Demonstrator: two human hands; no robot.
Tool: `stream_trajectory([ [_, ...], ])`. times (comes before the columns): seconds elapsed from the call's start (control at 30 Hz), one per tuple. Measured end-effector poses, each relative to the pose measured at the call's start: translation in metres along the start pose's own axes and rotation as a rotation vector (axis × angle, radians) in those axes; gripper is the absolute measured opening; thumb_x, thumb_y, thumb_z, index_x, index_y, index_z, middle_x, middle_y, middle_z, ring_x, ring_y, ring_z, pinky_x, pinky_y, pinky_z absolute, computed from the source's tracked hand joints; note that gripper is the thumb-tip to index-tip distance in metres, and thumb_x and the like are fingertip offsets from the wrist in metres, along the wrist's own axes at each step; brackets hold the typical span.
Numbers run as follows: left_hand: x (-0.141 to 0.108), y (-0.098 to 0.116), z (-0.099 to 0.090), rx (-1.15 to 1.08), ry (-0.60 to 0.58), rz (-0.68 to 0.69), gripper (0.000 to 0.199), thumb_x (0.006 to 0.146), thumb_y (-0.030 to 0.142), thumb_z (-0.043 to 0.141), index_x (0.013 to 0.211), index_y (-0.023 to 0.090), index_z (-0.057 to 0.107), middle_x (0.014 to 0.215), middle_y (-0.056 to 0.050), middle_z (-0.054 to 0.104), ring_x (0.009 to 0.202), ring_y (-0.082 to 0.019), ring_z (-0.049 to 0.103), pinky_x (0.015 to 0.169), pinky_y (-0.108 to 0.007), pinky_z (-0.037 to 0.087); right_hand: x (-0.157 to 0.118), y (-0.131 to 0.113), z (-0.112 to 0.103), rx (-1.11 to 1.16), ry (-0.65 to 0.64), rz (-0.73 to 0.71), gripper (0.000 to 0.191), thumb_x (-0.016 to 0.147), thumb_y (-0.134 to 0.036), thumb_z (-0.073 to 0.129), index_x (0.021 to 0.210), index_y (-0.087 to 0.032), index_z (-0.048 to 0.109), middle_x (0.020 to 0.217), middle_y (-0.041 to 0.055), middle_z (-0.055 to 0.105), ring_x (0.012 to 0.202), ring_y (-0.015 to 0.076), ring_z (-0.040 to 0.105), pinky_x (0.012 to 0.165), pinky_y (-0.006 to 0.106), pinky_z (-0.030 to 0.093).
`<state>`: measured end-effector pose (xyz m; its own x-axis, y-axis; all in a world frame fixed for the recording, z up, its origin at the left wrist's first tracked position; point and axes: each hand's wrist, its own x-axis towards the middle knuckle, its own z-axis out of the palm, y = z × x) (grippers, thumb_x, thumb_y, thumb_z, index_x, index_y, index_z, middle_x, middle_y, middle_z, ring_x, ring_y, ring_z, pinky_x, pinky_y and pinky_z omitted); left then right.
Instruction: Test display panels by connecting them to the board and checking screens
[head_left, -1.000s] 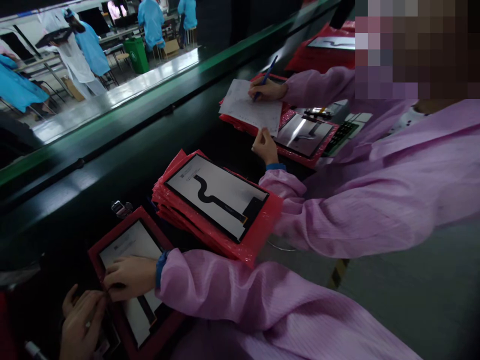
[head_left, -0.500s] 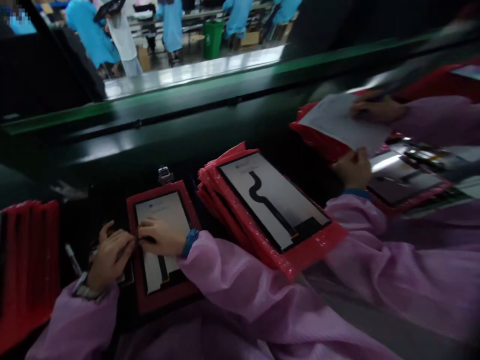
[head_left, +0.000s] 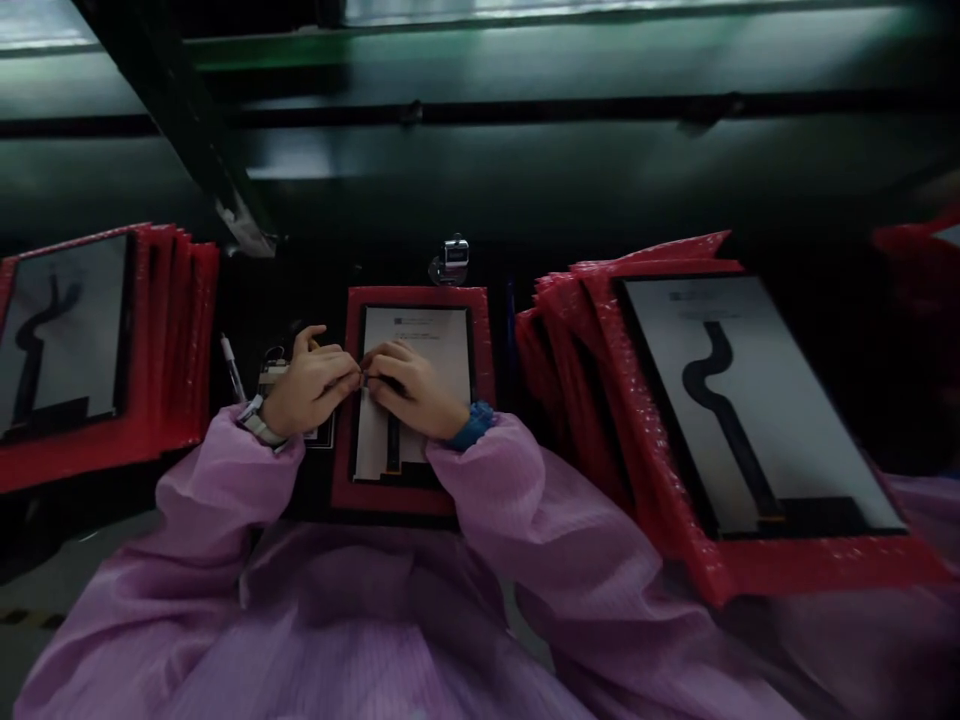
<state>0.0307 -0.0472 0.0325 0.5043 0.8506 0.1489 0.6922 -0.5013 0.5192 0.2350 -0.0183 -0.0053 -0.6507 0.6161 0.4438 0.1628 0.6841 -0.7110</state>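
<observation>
Before me a flat display panel (head_left: 442, 345) lies on a red bubble-wrap sheet (head_left: 397, 497). Its black ribbon cable (head_left: 394, 445) runs upward and disappears beneath my right hand (head_left: 416, 392). That hand rests over the panel, thumb and fingers pinched together near the panel's left side. My left hand (head_left: 311, 392) comes in from the left, its fingertips meeting those of the right, with one finger raised. Whatever sits between the fingertips is small and hidden. Partly covered by the left hand is a small device with wires (head_left: 271, 374).
A stack of red bubble-wrap sleeves (head_left: 176, 340) stands left, with a panel (head_left: 71, 330) on top. Another tilted stack (head_left: 577, 370) at right carries a panel (head_left: 810, 420). A pen (head_left: 232, 368) and a metal tally counter (head_left: 454, 252) lie nearby. A green rail (head_left: 525, 160) runs behind.
My view has swung right-to-left and down, so the workplace sits more centrally and the left stack's panel shows. The neighbouring person's hands have left view. My hands keep their pinch over the panel.
</observation>
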Motion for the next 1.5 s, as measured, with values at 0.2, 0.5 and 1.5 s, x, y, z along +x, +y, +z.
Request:
stream_trajectory([
  [0.2,-0.0005,0.0008,0.0014,-0.001,0.0,0.001,0.033,0.1,0.032,0.037,0.078,0.019,0.058,0.075,0.001,0.062,0.076,-0.016,0.059,0.115,-0.053,0.022,-0.0008,-0.0007,-0.0009,0.002,0.079,0.02,0.013,0.093,-0.016,0.047,0.081,-0.02,0.051,0.099,0.006,0.064,0.093,0.0182,0.055,0.09,0.037,0.046],
  [0.5,-0.0018,-0.0023,0.0014,0.007,0.025,0.068,0.029,0.101,0.027,0.04,0.082,0.018,0.061,0.076,0.003,0.063,0.074,-0.015,0.058,0.114,-0.051,0.023,-0.0001,0.0011,0.0025,-0.025,-0.014,0.013,0.012,0.095,-0.018,0.048,0.084,-0.019,0.053,0.101,0.0083,0.063,0.095,0.0199,0.052,0.092,0.038,0.046],
  [1.5,-0.0001,-0.0004,0.0036,0.035,0.071,0.063,0.026,0.097,0.034,0.053,0.084,0.021,0.071,0.078,0.001,0.071,0.079,-0.017,0.065,0.115,-0.054,0.026,-0.0042,0.0076,-0.0059,0.067,-0.087,0.035,0.014,0.098,-0.025,0.052,0.086,-0.019,0.057,0.108,0.0083,0.065,0.101,0.0212,0.054,0.095,0.039,0.044],
])
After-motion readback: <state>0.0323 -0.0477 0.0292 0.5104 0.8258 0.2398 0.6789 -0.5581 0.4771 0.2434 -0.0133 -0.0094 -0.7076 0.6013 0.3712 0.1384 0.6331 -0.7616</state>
